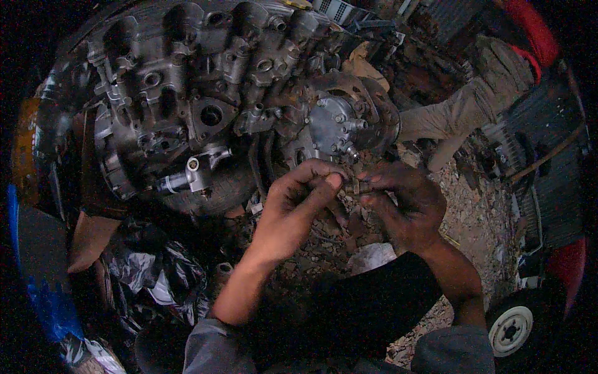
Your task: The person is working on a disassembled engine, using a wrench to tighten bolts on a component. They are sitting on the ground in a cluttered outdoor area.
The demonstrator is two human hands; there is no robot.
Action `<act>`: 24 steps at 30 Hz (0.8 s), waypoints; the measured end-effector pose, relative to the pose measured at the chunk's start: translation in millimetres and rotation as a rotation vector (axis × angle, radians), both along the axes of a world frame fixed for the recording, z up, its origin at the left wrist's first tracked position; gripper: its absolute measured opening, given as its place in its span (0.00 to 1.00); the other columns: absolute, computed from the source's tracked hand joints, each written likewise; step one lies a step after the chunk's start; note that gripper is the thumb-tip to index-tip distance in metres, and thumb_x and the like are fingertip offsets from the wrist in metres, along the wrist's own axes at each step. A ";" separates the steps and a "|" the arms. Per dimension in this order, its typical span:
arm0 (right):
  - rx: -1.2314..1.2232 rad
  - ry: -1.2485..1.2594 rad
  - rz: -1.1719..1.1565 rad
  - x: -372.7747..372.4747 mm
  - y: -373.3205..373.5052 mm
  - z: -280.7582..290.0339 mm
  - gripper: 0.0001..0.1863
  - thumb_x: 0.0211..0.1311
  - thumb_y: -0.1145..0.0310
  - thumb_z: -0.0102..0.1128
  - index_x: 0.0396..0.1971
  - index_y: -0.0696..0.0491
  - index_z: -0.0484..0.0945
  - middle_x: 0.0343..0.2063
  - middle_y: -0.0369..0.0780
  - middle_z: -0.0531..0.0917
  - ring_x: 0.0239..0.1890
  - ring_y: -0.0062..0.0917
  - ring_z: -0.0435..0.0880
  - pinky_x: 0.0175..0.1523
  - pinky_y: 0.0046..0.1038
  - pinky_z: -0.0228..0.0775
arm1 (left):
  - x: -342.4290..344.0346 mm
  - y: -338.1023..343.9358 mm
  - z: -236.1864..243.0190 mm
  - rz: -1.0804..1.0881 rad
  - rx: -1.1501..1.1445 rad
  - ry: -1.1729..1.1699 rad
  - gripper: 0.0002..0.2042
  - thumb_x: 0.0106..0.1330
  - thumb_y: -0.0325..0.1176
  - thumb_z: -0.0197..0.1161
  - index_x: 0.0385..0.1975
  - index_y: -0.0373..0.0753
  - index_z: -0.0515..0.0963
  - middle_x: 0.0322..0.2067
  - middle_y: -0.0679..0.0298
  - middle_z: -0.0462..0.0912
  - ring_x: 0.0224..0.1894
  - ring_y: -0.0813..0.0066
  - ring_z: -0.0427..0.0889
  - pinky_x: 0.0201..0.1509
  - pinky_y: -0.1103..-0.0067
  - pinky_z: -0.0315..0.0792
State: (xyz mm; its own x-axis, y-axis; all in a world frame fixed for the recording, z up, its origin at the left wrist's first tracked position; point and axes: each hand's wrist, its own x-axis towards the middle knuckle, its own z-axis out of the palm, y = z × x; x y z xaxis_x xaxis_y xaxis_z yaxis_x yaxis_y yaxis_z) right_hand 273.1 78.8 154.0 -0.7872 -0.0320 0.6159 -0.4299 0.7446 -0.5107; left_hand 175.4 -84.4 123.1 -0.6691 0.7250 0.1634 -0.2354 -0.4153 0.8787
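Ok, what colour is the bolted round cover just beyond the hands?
The bolted round cover is silvery grey, best seen in the head view.

No text, label, number or sign can be read, whether on the greasy engine (171,81), the round metal cover (327,124), the crumpled plastic sheeting (165,287) or the pale wheel (511,331).

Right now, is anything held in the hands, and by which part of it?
The right hand pinches a small metal-looking piece by its right end; whether the left hand holds anything cannot be told.
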 end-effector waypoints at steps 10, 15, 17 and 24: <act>0.095 0.074 -0.040 5.3 -2.3 0.7 0.27 0.48 0.87 0.63 0.48 0.60 0.63 0.39 0.47 0.78 0.42 0.31 0.80 0.49 0.30 0.73 | 3.9 1.9 1.9 0.006 0.019 0.090 0.08 0.67 0.31 0.56 0.41 0.33 0.74 0.30 0.65 0.80 0.28 0.81 0.79 0.32 0.84 0.72; 0.125 0.161 -0.131 3.7 -0.5 -8.6 0.22 0.48 0.73 0.70 0.45 0.53 0.72 0.38 0.39 0.82 0.39 0.29 0.82 0.44 0.28 0.74 | 7.0 8.3 -1.4 -0.044 0.017 0.013 0.09 0.67 0.32 0.55 0.41 0.34 0.75 0.30 0.66 0.80 0.29 0.81 0.78 0.33 0.84 0.72; 0.161 0.157 -0.075 2.7 -1.5 -2.7 0.27 0.48 0.80 0.66 0.48 0.59 0.65 0.38 0.43 0.80 0.39 0.28 0.81 0.46 0.28 0.73 | 7.7 9.9 -3.4 -0.025 0.004 0.035 0.09 0.67 0.32 0.55 0.42 0.34 0.75 0.30 0.66 0.80 0.29 0.81 0.78 0.33 0.84 0.72; 0.211 0.092 -0.070 5.9 -3.1 3.7 0.29 0.47 0.82 0.66 0.51 0.61 0.63 0.37 0.45 0.80 0.38 0.26 0.81 0.48 0.31 0.72 | 9.0 10.5 -8.3 0.056 0.002 -0.037 0.12 0.66 0.32 0.57 0.45 0.34 0.72 0.33 0.65 0.79 0.30 0.81 0.78 0.33 0.84 0.72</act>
State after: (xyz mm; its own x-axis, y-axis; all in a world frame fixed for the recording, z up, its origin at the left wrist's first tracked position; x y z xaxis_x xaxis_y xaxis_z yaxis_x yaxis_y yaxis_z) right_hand 279.0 75.7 157.7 -0.7332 -0.1149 0.6702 -0.4109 0.8601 -0.3022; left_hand 184.4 -73.9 114.8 -0.7146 0.6857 0.1387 -0.2442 -0.4303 0.8690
